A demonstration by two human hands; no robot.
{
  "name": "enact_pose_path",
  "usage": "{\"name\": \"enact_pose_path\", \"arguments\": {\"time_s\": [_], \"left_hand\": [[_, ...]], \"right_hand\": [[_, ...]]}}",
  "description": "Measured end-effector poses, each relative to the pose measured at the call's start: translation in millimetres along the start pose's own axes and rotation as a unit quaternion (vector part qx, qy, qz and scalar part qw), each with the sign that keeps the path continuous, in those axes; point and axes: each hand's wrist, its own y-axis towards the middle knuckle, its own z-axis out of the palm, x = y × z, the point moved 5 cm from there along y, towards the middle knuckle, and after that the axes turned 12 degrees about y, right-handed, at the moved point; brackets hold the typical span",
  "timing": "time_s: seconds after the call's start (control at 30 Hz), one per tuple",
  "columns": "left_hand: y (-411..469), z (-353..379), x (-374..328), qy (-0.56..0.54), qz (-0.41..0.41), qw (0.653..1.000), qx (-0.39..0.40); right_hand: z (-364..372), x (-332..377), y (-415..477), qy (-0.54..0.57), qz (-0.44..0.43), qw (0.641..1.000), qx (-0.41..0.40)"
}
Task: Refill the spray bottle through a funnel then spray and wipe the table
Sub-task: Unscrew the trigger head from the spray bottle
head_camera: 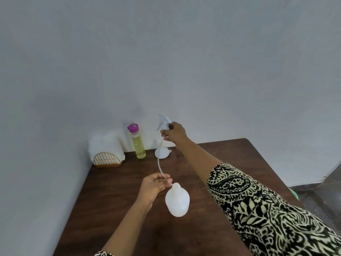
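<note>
A plain room in a home, most likely a dining or utility corner. A dark brown wooden desk (230,163) stands pushed into the corner of two bare, pale grey-blue painted walls (166,52). At the back of the desk sit household things: a gold wire napkin holder (107,160) stuffed with white paper napkins (104,144), a clear bottle of yellowish liquid (138,143) with a purple cap, and a white plastic funnel (162,152) lying mouth down. To the right, a strip of dark floor (324,196) shows beyond the desk edge. No machinery, shelving or signage is visible.
</note>
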Motion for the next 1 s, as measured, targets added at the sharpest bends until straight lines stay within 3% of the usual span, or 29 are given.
{"name": "enact_pose_path", "arguments": {"time_s": [0.23,0.5,0.8,1.0], "left_hand": [[-5.3,-11.7,-19.9,-0.003,0.058,0.997,-0.043],[-15.1,-17.3,-48.8,-0.031,0.065,0.995,-0.067],[-48.7,74.1,-24.9,-0.126,-0.032,0.991,0.026],[-69.8,160.8,40.3,-0.151,-0.164,0.974,0.040]], "right_hand": [[11.5,30.8,7.7,0.022,-0.008,1.000,0.012],[-27.6,47.8,4.4,0.183,0.036,0.983,-0.004],[-140.4,-16.0,-27.9,0.235,0.101,0.965,-0.061],[-218.3,-100.9,-62.5,0.205,0.227,0.946,-0.108]]}}
